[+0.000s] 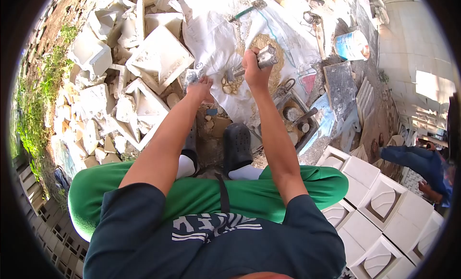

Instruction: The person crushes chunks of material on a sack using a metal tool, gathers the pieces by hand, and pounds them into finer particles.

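The right grip grasps a dusty grey blunt-ended tool, its long axis slanting forward-right; the left grip's state I cannot tell.

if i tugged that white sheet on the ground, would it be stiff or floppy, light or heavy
The white sheet looks floppy, judging by its creases and loose folds. It seems thin, so probably light by itself, but the crumbly rubble on it would likely add drag and could spill.

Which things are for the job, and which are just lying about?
Seem part of the job:
hammer, held in the right hand
white sheet
crumbly heap on the sheet

Seem just lying about:
bucket
dark board
green-handled tool, which neither hand touches
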A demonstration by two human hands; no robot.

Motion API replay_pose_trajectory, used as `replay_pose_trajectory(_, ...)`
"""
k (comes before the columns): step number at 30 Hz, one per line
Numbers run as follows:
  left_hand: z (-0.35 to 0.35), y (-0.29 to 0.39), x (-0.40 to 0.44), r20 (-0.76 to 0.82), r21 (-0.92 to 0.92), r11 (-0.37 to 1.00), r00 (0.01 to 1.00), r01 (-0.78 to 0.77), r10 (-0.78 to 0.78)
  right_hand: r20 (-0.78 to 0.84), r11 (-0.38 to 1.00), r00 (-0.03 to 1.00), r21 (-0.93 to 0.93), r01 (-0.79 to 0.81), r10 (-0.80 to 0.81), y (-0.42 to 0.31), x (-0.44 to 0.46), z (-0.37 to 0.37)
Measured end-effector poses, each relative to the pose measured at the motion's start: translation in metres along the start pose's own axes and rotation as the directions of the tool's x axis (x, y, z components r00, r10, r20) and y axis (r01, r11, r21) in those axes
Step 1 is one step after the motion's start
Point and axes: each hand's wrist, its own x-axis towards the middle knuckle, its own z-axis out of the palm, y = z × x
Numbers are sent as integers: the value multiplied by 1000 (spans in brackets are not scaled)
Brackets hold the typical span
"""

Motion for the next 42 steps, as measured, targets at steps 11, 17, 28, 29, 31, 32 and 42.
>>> replay_pose_trajectory(11, -8, 6, 1, 35, 24, 999, 998, 42, -43, -64, 996, 996, 74, -52, 56, -30, -12, -12)
replay_pose_trajectory(17, -4, 5, -4, 2, 12, 1000, 1000, 24, -24, -85, 979, 993, 192, -69, 86, -33, 8, -12)
replay_pose_trajectory(28, -4, 5, 0, 14, 7, 999, 999, 35, -35, -105, 998, 993, 26, -50, 52, -7, -13, -21)
replay_pose_trajectory(29, -5, 6, -1, 7, 11, 999, 999, 35, -35, -57, 999, 997, 3, -47, 47, 4, -12, -22)
replay_pose_trajectory(31, -2, 5, -5, -12, 65, 998, 1000, 14, -13, -39, 999, 998, 1, -53, 53, -12, -5, -17)
replay_pose_trajectory(32, -1, 5, -5, -8, 67, 998, 1000, 15, -14, -30, 998, 997, -6, -67, 66, -24, -3, -16)
replay_pose_trajectory(42, -10, 9, -3, 30, 4, 999, 998, 52, -52, -148, 983, 986, 174, -56, 83, -30, 5, -20)
